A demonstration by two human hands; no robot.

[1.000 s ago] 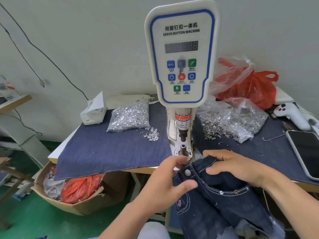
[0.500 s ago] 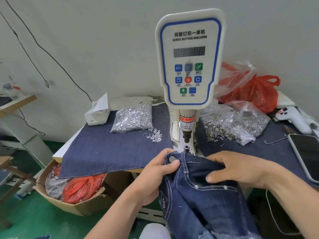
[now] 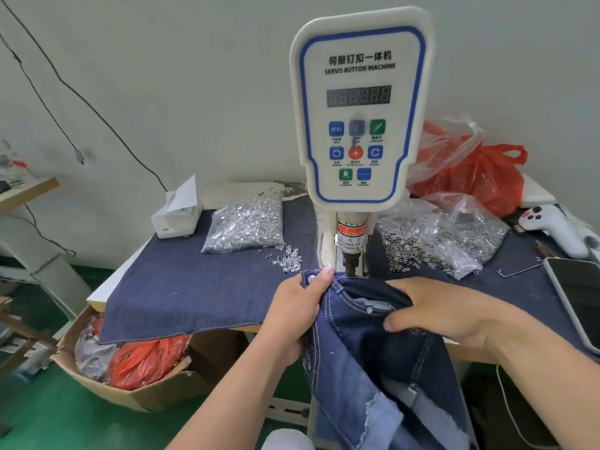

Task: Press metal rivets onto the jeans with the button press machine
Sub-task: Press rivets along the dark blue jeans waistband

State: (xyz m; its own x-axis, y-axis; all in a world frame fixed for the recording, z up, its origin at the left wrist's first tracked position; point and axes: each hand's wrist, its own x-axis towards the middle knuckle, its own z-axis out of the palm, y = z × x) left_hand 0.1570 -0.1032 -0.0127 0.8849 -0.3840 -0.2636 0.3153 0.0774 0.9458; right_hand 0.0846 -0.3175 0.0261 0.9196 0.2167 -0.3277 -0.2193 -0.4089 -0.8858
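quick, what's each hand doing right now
Left hand: grips the jeans at the waistband, thumb near the press head.
Right hand: holds the jeans, fingers curled over the bunched denim.

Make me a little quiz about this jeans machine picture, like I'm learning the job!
1. True or false: both hands hold the jeans.
2. Which hand is nearer the bag of silver rivets: A) left hand B) right hand?
3. Fill in: the phone lies on the ____ side of the button machine.

Key: 1 true; 2 A; 3 right.
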